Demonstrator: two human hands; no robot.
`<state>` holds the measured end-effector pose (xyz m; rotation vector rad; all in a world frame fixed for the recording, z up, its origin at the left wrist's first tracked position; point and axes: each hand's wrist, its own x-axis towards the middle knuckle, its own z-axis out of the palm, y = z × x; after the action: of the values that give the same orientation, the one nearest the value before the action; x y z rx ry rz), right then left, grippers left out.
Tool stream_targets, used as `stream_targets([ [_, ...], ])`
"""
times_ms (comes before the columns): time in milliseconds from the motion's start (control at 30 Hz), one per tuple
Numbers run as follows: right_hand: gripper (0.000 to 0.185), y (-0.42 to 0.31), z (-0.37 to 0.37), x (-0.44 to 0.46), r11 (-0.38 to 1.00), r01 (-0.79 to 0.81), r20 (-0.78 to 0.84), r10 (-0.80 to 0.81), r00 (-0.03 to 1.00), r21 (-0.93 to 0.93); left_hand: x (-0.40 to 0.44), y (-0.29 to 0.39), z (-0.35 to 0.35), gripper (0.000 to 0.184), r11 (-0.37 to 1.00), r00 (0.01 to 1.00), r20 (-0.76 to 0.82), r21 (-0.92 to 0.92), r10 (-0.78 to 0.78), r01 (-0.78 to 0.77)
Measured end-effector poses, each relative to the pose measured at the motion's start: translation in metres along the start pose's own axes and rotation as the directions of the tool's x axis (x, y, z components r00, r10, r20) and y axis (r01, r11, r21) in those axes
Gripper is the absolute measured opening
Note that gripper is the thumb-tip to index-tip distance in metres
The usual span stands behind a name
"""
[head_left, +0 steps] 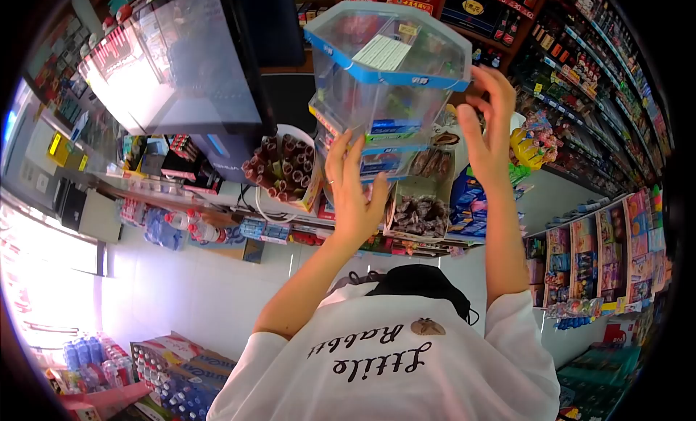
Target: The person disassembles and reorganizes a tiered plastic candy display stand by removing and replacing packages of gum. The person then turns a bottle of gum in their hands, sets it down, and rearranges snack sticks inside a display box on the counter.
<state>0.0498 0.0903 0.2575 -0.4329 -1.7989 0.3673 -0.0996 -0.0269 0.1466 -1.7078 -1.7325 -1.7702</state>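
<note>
A clear plastic box (388, 95) with a blue-rimmed, many-sided lid stands on the counter in front of me, above another blue-edged clear container (395, 160). A white printed label (382, 53) shows on its top, and small colourful packets show through its walls. My left hand (353, 189) rests against the box's lower left front, fingers spread and thumb apart. At the lid's right corner is my right hand (495, 124), fingers bent but apart from the thumb; its fingertips are at the rim, and whether they press on it I cannot tell.
Left of the box are a tub of brown wrapped sticks (283, 167) and a large monitor (174, 59). Right of it stand a box of dark wrapped sweets (419, 217), blue packets (471, 200) and a yellow bag (531, 149). Stocked shelves (594, 254) line the right side.
</note>
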Motion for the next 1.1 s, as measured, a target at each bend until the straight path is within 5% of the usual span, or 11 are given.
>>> stream_targets([
  [67,0.023,-0.005,-0.009,0.023,0.954,0.208,0.193,-0.167,0.967,-0.216,0.001,0.005,-0.004,0.056,0.998,0.998,-0.03,-0.035,-0.055,0.054],
  [433,0.018,0.003,-0.02,0.05,0.961,-0.037,0.244,-0.033,0.969,0.276,0.071,0.028,-0.034,0.046,0.99,0.985,-0.167,-0.128,0.043,-0.065],
  [500,0.019,0.006,-0.024,0.062,0.95,0.026,0.236,-0.103,0.966,0.311,0.088,0.034,-0.036,0.044,0.975,0.978,-0.205,-0.206,0.045,-0.088],
  [667,0.02,0.013,-0.026,0.099,0.873,0.185,0.153,-0.28,0.948,0.452,0.143,0.071,-0.041,0.052,0.802,0.956,-0.232,-0.597,-0.182,0.008],
  [767,0.021,0.015,-0.033,0.12,0.818,0.341,0.123,-0.44,0.89,0.462,0.171,0.085,-0.056,0.056,0.464,0.955,0.06,-0.864,-0.291,0.196],
  [867,0.016,0.012,-0.04,0.134,0.756,0.461,0.147,-0.579,0.802,0.464,0.186,0.104,-0.079,0.046,0.287,0.907,0.337,-0.869,-0.251,0.402],
  [967,0.018,0.014,-0.043,0.151,0.667,0.555,0.181,-0.705,0.685,0.497,0.176,0.133,-0.076,0.047,0.439,0.922,0.135,-0.848,-0.362,0.297],
  [1033,0.02,0.007,-0.046,0.161,0.624,0.614,0.242,-0.769,0.592,0.483,0.163,0.135,-0.082,0.046,0.347,0.916,0.142,-0.895,-0.374,0.28],
  [1067,0.026,-0.002,-0.042,0.162,0.568,0.64,0.169,-0.801,0.574,0.517,0.156,0.137,-0.084,0.047,0.311,0.903,0.131,-0.91,-0.41,0.273],
  [1100,0.028,-0.002,-0.042,0.164,0.591,0.569,0.083,-0.731,0.677,0.571,0.149,0.139,-0.087,0.048,0.275,0.887,0.122,-0.924,-0.444,0.265],
])
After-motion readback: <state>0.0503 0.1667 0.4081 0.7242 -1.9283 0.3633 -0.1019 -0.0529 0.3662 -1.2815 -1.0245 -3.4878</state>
